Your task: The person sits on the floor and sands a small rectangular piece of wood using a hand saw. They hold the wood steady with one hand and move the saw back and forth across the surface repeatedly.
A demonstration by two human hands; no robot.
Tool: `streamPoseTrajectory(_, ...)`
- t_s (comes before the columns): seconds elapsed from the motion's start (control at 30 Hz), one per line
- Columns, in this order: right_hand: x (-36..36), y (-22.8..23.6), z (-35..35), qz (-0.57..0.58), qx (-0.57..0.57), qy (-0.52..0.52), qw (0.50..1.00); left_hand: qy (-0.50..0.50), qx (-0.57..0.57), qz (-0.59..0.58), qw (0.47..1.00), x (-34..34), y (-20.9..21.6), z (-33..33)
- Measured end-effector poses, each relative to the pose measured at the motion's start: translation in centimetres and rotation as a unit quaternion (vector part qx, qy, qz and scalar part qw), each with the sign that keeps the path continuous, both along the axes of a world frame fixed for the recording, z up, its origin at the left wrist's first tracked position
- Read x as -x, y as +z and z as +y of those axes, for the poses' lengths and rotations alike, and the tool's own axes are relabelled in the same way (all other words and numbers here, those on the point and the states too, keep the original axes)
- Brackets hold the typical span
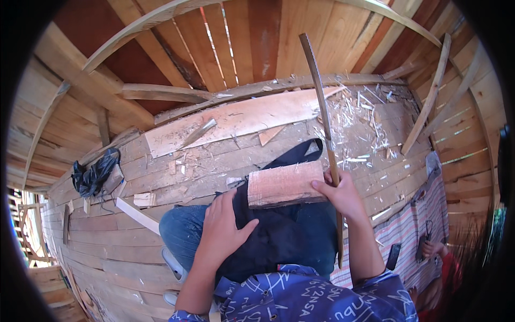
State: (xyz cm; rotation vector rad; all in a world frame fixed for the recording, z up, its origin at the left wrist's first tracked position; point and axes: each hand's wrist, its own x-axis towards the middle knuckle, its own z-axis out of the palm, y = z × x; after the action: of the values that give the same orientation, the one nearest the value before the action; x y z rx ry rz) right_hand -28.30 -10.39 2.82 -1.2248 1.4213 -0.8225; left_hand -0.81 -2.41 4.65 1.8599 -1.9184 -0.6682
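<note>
Head view: one wood block [286,185], level between the hands.
Right hand [343,194]: closed on the wood block's right end, thumb on top, probably for steadying; one curved blade-like tool [322,102] alongside, grip on it unclear.
Left hand [222,225]: spread loosely on dark cloth [268,244], apparently holding nothing, perhaps for balance.
Beyond hands: one broad plank [241,119]; wood shavings [365,115], uncountable.

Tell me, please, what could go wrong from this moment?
The wooden block could slip or tip: the right hand holds one end, while the left hand rests apart from it.

The long curved strip, reaching well above and below the right hand, might swing and knock something.

Wood scraps littering the floor could make footing unsure.
</note>
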Motion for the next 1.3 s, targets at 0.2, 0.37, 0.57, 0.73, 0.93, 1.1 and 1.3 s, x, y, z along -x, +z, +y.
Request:
streamPoseTrajectory(0.2,-1.3,1.1,0.9,-0.018,0.015,-0.013,1.0,-0.053,-0.223,0.222,0.948,1.1,-0.8,2.0)
streamPoseTrajectory(0.37,-2.5,0.8,1.5,-0.017,0.028,0.006,0.999,0.025,-0.245,0.659,0.71,5.0,-5.8,1.7)
streamPoseTrajectory(0.57,-4.6,1.1,3.6,0.012,0.025,0.053,0.998,0.158,-0.16,0.828,0.514,6.4,-6.9,-1.0)
streamPoseTrajectory(0.73,-5.7,-0.1,4.4,0.048,0.047,0.091,0.994,0.203,-0.059,0.807,0.552,6.3,-7.4,-2.2)
streamPoseTrajectory(0.93,-2.9,0.0,4.4,0.038,0.002,0.101,0.994,0.213,-0.012,0.529,0.821,-2.9,-4.9,-1.0)
streamPoseTrajectory(1.1,-1.3,-0.9,3.6,-0.009,-0.007,0.066,0.998,0.261,0.006,0.202,0.944,-9.9,0.0,3.9)
streamPoseTrajectory(1.3,-4.7,0.0,3.5,0.06,-0.045,0.105,0.992,0.243,-0.099,-0.158,0.952,-10.6,-1.1,5.7)
